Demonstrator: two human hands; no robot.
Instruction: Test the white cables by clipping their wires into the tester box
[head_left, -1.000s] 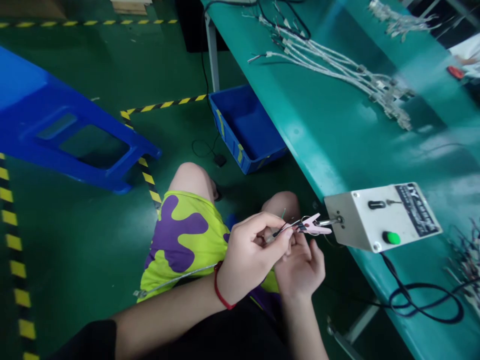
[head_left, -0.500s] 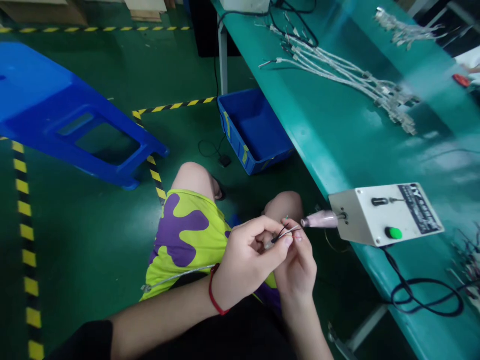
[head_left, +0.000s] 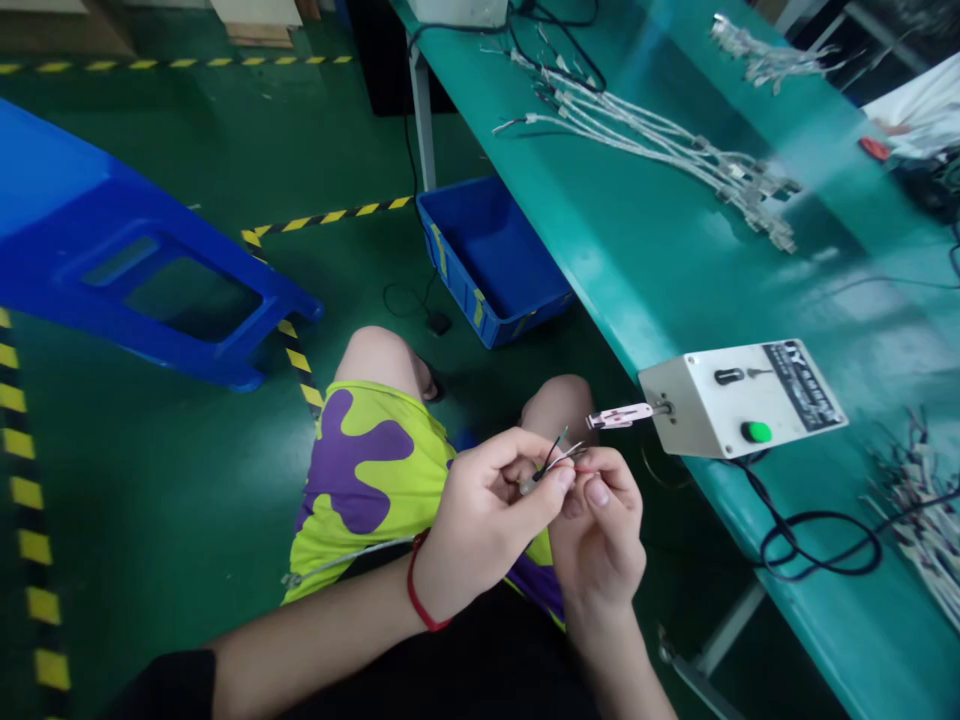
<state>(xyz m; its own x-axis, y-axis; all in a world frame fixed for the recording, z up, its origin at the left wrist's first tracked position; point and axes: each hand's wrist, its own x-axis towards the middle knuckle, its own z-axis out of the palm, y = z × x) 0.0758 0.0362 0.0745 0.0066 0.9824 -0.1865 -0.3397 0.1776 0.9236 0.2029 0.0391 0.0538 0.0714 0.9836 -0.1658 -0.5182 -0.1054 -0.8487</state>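
Observation:
My left hand (head_left: 487, 510), with a red string at the wrist, pinches a cable end (head_left: 531, 484) whose thin black, green, white and red wires fan out. Close against it, my right hand (head_left: 604, 520) has its thumb and fingertips closed on the red wire (head_left: 583, 468). The pale cable (head_left: 375, 548) runs back from my left hand across my lap. Just above my right hand is the pink and white clip-like tip (head_left: 621, 416) of a small white machine (head_left: 742, 400) with a green knob, at the table edge.
On the green table (head_left: 600, 230) lie a bundle of white cables (head_left: 645, 140), another bunch (head_left: 765, 55) farther back and more wires (head_left: 919, 530) at the right. A blue bin (head_left: 495, 250) stands below the table edge. A blue stool (head_left: 135, 250) is at the left.
The view has shifted, moving the table and machine left in the picture. The wires have fanned apart, and my right fingers have curled in more. The machine's tip looks sharper and differently turned.

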